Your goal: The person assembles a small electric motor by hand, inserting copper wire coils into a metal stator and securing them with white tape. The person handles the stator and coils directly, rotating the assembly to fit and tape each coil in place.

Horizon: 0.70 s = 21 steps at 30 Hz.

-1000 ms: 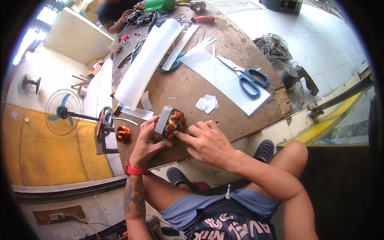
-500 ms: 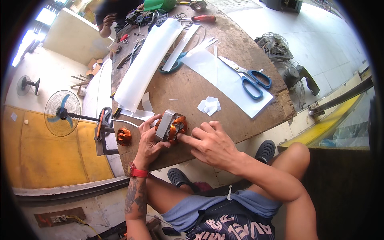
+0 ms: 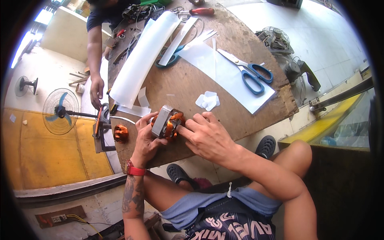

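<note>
A motor stator (image 3: 160, 122), a grey steel core wound with copper wire, is tilted above the table's near edge. My left hand (image 3: 145, 141) grips its left side, thumb below and fingers behind. On the other side, my right hand (image 3: 210, 138) has curled fingers, their tips against the copper windings; anything pinched there is hidden. Left of my left hand sits a separate copper coil bundle (image 3: 121, 133). Beyond my right hand lies a small pile of white cut pieces (image 3: 207, 100).
Blue-handled scissors (image 3: 256, 82) rest on a white sheet (image 3: 228, 78). A large white roll (image 3: 146, 60) lies beside another pair of scissors (image 3: 174, 60). A red screwdriver (image 3: 203, 11) is at the far end. A co-worker's hand (image 3: 96, 90) hangs by the table's left edge, near a fan (image 3: 61, 111).
The co-worker's arm has come down along the left side of the table. My hands and the stator have shifted slightly left in view, still together.
</note>
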Each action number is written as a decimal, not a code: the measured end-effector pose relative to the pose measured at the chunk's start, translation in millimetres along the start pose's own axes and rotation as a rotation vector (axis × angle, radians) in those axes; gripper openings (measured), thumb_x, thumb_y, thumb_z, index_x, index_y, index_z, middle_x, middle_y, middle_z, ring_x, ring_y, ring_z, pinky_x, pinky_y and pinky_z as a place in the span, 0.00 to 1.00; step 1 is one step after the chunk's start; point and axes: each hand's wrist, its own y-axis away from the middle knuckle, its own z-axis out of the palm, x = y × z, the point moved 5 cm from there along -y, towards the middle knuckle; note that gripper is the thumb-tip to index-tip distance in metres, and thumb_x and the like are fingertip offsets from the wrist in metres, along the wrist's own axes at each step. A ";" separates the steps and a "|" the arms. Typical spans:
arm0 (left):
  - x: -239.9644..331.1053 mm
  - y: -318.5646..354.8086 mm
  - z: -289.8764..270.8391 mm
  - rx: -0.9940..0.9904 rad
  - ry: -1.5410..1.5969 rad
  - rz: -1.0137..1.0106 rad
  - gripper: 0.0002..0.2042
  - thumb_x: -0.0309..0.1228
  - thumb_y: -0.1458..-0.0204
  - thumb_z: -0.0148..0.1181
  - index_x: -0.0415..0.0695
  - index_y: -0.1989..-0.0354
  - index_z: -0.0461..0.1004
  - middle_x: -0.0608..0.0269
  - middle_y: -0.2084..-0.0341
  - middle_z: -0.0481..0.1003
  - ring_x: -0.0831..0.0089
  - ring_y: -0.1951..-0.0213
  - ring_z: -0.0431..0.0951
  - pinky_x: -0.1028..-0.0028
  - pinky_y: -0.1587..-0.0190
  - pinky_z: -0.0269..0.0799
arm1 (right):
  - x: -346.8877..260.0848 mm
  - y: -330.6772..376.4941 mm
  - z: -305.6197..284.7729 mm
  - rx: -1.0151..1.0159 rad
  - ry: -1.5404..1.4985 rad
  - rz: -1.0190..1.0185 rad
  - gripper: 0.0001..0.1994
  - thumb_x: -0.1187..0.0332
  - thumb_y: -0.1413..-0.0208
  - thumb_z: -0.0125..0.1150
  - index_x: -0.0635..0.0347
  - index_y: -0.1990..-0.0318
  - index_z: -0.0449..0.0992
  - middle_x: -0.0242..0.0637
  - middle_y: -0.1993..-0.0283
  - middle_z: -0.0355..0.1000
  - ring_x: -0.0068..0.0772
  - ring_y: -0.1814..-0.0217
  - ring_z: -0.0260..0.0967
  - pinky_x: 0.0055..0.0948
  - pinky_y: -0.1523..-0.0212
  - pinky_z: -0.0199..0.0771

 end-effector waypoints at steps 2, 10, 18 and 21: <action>-1.0 -1.0 -0.7 -0.037 0.024 -0.030 0.40 0.69 0.56 0.68 0.48 0.44 0.83 0.53 0.34 0.70 0.56 0.32 0.61 0.55 0.29 0.51 | 0.1 -1.0 -0.4 -0.018 -0.001 0.003 0.12 0.63 0.40 0.64 0.52 0.50 0.80 0.33 0.59 0.73 0.34 0.49 0.70 0.39 0.39 0.63; 4.1 -2.7 -2.4 -0.002 0.054 -0.033 0.42 0.76 0.51 0.56 0.47 0.49 0.86 0.49 0.34 0.68 0.53 0.31 0.61 0.52 0.28 0.51 | 28.4 23.4 -27.1 0.086 -0.524 0.231 0.14 0.70 0.43 0.67 0.54 0.48 0.81 0.34 0.57 0.78 0.38 0.51 0.76 0.39 0.40 0.66; -1.2 -1.5 0.1 0.036 0.098 0.000 0.33 0.62 0.54 0.71 0.47 0.49 0.86 0.52 0.34 0.70 0.54 0.32 0.62 0.54 0.29 0.52 | 9.3 13.0 -25.2 0.189 -0.178 0.023 0.14 0.72 0.43 0.62 0.53 0.49 0.81 0.32 0.57 0.78 0.34 0.52 0.76 0.35 0.47 0.72; -1.1 -1.4 0.7 0.026 0.083 0.016 0.33 0.62 0.54 0.71 0.48 0.49 0.85 0.52 0.34 0.71 0.54 0.33 0.63 0.54 0.30 0.53 | 0.5 6.4 -20.9 0.211 -0.100 -0.005 0.11 0.70 0.43 0.60 0.52 0.52 0.81 0.31 0.57 0.78 0.33 0.52 0.76 0.34 0.49 0.73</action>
